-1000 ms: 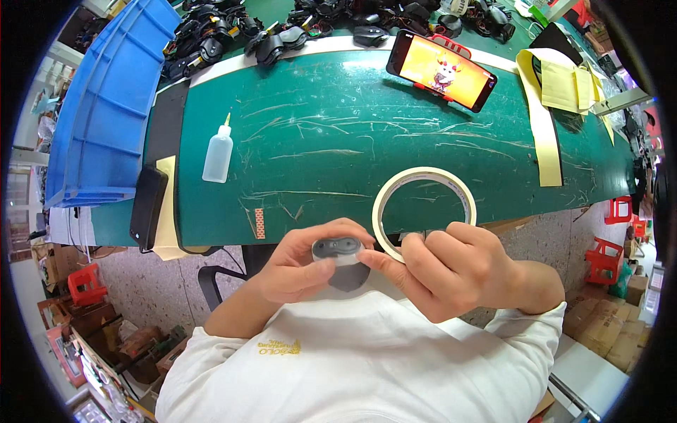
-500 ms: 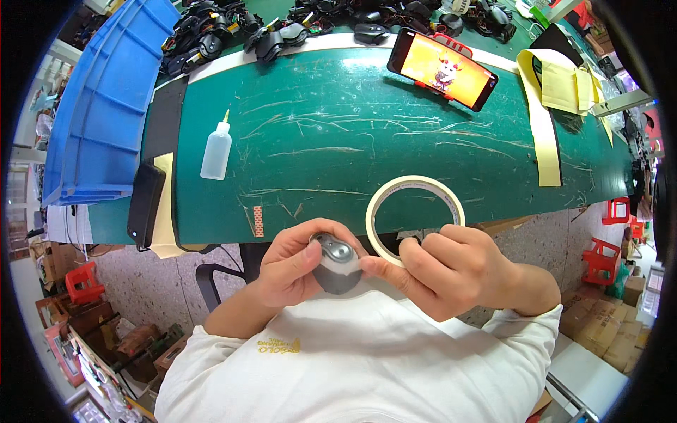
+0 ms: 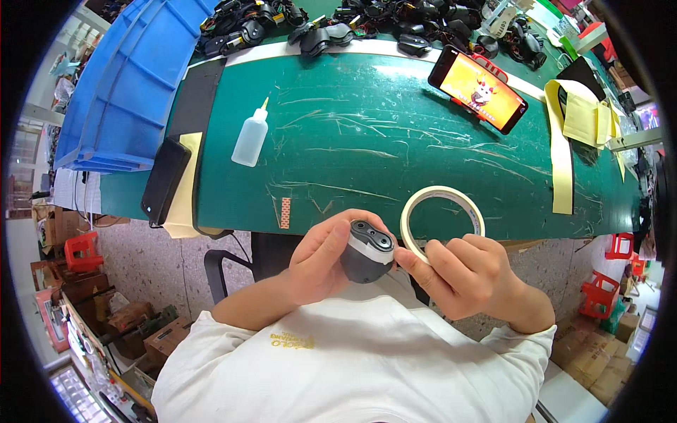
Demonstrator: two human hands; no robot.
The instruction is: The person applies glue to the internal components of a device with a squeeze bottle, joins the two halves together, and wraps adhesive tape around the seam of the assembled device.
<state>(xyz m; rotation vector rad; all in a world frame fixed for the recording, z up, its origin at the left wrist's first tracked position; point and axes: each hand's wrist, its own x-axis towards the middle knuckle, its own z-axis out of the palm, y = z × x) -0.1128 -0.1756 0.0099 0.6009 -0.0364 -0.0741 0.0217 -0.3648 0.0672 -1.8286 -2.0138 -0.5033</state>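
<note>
My left hand (image 3: 315,255) is closed round a dark grey rounded housing (image 3: 365,270) with a black, two-lobed top bearing round recesses. A pale strip of masking tape (image 3: 369,252) wraps the housing just below that top. In my right hand (image 3: 467,276) is a roll of cream masking tape (image 3: 441,191), its ring standing up beyond the curled fingers. The right thumb and fingertip press close to the taped edge of the housing. Both hands are above my lap, just in front of the green table (image 3: 367,169).
On the table stand a clear squeeze bottle (image 3: 249,141) and a phone (image 3: 479,90) in a red holder. A black case (image 3: 166,182) lies left, near a blue bin (image 3: 127,92). Several dark devices (image 3: 328,37) line the back; yellow paper (image 3: 562,169) lies right.
The housing has tilted in my left hand, so its black top now faces more to the upper right. The view has shifted, moving the table things rightward in the picture.
</note>
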